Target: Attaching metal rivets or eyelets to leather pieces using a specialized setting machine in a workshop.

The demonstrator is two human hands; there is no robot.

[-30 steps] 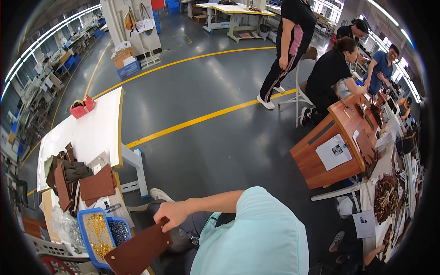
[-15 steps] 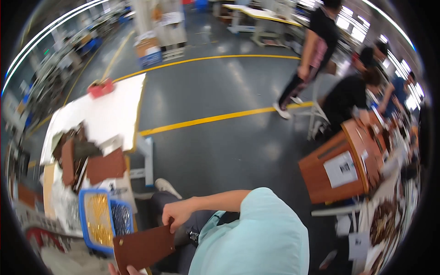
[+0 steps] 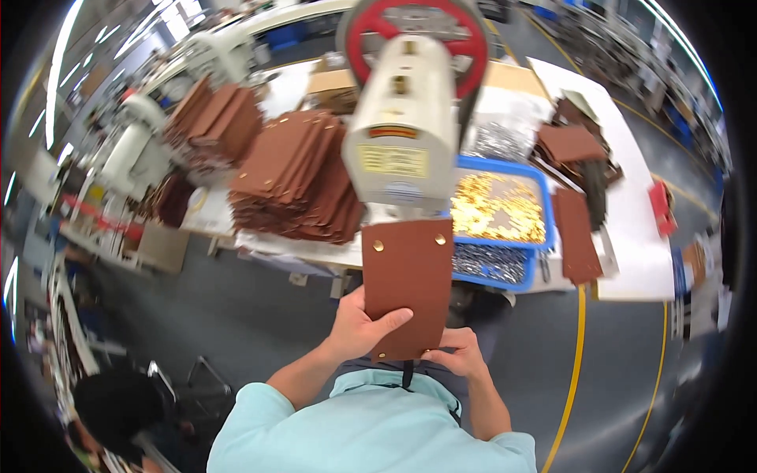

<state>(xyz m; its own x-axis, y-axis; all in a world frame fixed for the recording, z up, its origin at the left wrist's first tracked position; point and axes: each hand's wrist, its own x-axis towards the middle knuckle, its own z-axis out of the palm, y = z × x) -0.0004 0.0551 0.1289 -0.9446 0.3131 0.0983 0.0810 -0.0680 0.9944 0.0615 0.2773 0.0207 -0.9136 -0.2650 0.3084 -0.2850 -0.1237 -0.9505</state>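
Both hands hold a flat brown leather-like panel (image 3: 408, 280) upright in front of my body. Gold studs show near its far and near corners. My left hand (image 3: 356, 329) is closed on the panel's left edge, its thumb lying across the face. At the lower right corner, my right hand (image 3: 460, 352) pinches the edge beside a stud. Just beyond the panel stands a cream press machine (image 3: 406, 118) with a red wheel (image 3: 371, 22); the panel's far edge overlaps the machine's lower part in view, and I cannot tell whether they touch.
Left of the machine are tall stacks of brown panels (image 3: 296, 169). To its right sit a blue-rimmed tray (image 3: 544, 201) of gold studs and a second blue tray (image 3: 505, 285) of silvery pieces. Further right, brown pieces (image 3: 574, 146) lie on a white table (image 3: 623, 264). A person (image 3: 118, 406) is at lower left.
My view has swung from the aisle at my right round to the machine. The panel has come in front of me, and both hands now show on it.
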